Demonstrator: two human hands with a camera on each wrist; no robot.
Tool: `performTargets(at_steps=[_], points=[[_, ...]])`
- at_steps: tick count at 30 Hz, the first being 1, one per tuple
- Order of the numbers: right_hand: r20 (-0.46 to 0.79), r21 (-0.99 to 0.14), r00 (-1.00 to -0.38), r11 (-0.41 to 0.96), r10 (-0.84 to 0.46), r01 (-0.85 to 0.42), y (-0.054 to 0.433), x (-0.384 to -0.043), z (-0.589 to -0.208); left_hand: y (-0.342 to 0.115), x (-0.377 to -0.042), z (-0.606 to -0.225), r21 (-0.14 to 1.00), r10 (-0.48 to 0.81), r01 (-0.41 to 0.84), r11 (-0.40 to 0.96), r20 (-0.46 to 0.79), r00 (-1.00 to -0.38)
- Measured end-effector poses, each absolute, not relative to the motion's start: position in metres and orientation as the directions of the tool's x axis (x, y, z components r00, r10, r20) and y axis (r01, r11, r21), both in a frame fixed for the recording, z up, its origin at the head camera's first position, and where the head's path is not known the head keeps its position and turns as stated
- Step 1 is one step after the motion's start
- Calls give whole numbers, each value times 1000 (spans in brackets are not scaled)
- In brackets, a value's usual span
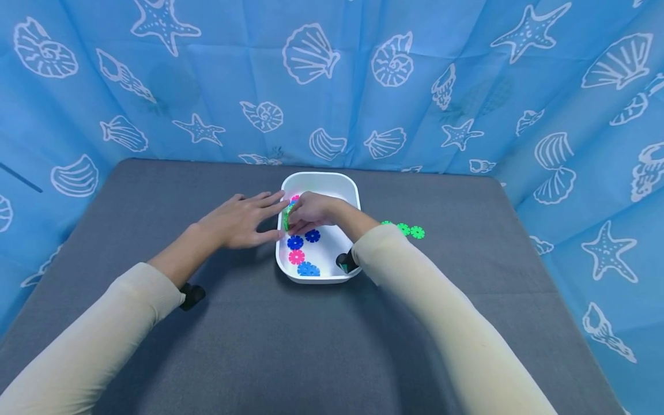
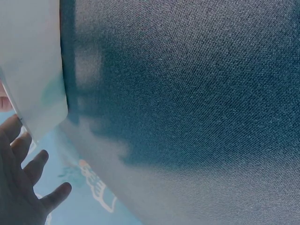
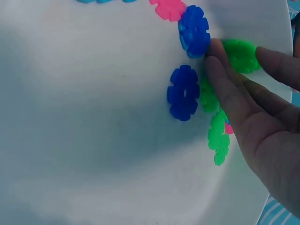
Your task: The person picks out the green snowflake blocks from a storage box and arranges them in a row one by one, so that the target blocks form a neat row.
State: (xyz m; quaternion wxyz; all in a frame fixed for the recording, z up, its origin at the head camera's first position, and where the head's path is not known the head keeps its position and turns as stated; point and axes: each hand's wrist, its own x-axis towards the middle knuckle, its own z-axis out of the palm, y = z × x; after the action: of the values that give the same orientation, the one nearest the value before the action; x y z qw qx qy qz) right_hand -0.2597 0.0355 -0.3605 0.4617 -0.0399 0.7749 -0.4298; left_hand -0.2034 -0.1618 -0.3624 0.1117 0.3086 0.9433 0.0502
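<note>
My right hand point(image 1: 313, 211) reaches down inside a white tray point(image 1: 358, 202), close to its left wall. In the right wrist view, its thumb and fingertips point(image 3: 216, 65) pinch a green notched plastic disc point(image 3: 241, 55) from either side. More green discs point(image 3: 218, 136) lie under and beside these fingers, partly hidden. Two dark blue discs point(image 3: 183, 93) are next to the fingertips. My left hand point(image 1: 241, 222) has its fingers spread at the tray's left rim and holds nothing; in the left wrist view, its fingertips point(image 2: 22, 145) are by the tray's edge.
A pink disc point(image 1: 296, 257) and lighter blue discs point(image 1: 308, 269) lie toward the tray's near end. Several green discs point(image 1: 403, 229) are on the grey tablecloth point(image 1: 311, 346) right of the tray, partly behind the right forearm. A blue shell-print curtain point(image 1: 332, 86) hangs behind the table.
</note>
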Motion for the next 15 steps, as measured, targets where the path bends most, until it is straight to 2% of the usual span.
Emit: performTargets(at_steps=[8, 15], points=[[-661, -709, -620, 622, -423, 331, 34, -257, -363, -161, -204, -362, 163, 595, 573, 803, -180, -783], [-661, -707, -619, 630, -424, 323, 34, -256, -362, -161, -203, -362, 166, 593, 570, 804, -181, -784]])
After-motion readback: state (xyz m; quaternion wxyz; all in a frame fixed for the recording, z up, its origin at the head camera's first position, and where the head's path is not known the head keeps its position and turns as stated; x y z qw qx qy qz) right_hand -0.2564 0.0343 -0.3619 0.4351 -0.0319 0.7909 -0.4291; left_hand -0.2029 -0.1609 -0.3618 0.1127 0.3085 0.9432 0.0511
